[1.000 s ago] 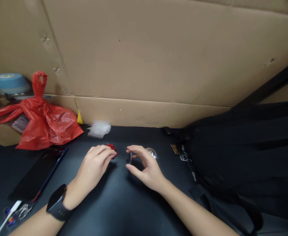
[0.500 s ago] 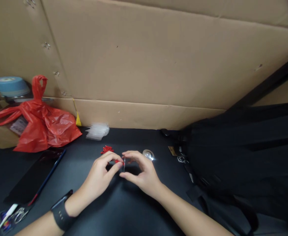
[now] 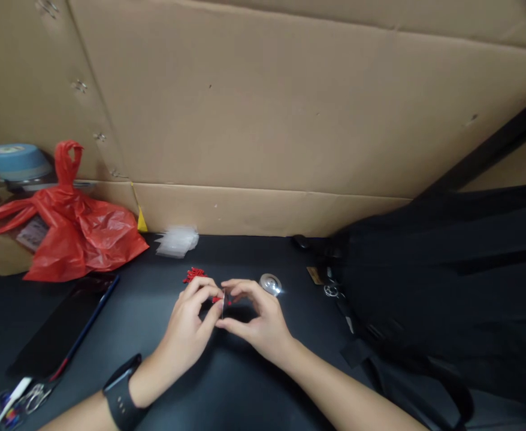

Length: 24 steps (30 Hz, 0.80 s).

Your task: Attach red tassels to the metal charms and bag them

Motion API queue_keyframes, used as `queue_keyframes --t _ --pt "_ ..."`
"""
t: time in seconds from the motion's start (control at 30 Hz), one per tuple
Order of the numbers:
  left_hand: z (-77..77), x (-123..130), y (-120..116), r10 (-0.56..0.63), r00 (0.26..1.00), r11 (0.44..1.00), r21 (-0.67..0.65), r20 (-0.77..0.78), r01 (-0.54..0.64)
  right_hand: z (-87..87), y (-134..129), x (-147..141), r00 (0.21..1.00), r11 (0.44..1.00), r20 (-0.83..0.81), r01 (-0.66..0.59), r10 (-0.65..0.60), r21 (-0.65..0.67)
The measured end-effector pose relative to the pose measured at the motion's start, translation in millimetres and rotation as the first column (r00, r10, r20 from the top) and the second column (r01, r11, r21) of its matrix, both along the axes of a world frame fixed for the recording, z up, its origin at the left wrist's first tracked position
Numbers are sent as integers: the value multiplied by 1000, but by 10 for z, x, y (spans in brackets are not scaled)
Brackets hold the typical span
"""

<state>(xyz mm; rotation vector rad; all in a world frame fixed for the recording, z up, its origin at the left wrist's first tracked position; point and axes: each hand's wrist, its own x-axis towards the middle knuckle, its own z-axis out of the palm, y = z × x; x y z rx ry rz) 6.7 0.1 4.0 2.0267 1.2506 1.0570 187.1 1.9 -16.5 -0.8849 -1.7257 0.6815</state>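
Observation:
My left hand [image 3: 190, 320], with a dark watch on its wrist, pinches a small red piece [image 3: 217, 299] between thumb and fingertips. Facing it, my right hand [image 3: 259, 317] grips a thin shiny disc [image 3: 223, 304] by its top and bottom edges. The disc stands edge-on to me, and the red piece is pressed at its face; a bit of red also shows on the right side. Behind my left fingers lies a pile of small red pieces [image 3: 194, 274]. A silvery round disc [image 3: 271, 284] rests on the black table beyond my right hand.
Clear plastic sleeves [image 3: 177, 240] lie by the cardboard wall [image 3: 263, 120]. At left are a red plastic bag [image 3: 83, 227], a blue-lidded jar [image 3: 15, 161], a phone [image 3: 65, 326] and keys [image 3: 36, 398]. A black bag [image 3: 447, 287] fills the right side.
My left hand has turned more upright, and its wrist has shifted right. The disc has moved slightly left and down, and red now shows on its right side.

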Motion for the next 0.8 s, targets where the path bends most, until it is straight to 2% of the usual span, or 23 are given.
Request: queue_keyframes --t 0.17,0.3,0.4,0.5,0.67,0.8 --pt "-5 -56 18 26 1000 999 30 -5 -25 123 14 68 989 995 113 -86 92 -53" --pt "-31 -45 -2 52 999 998 39 -10 -52 201 -7 98 978 992 180 -89 105 -92" --pt "-53 -23 -17 28 998 999 42 -48 -26 200 -17 93 975 989 187 -100 119 -107" --pt "-37 -71 21 12 994 997 72 -112 -4 181 3 112 968 994 235 -70 88 -87" --pt "40 -362 250 133 952 984 148 -274 -95 165 87 266 905 1000 425 7 -14 19" --pt "34 -531 366 86 897 985 173 -433 -12 192 131 385 835 999 548 40 -43 16"
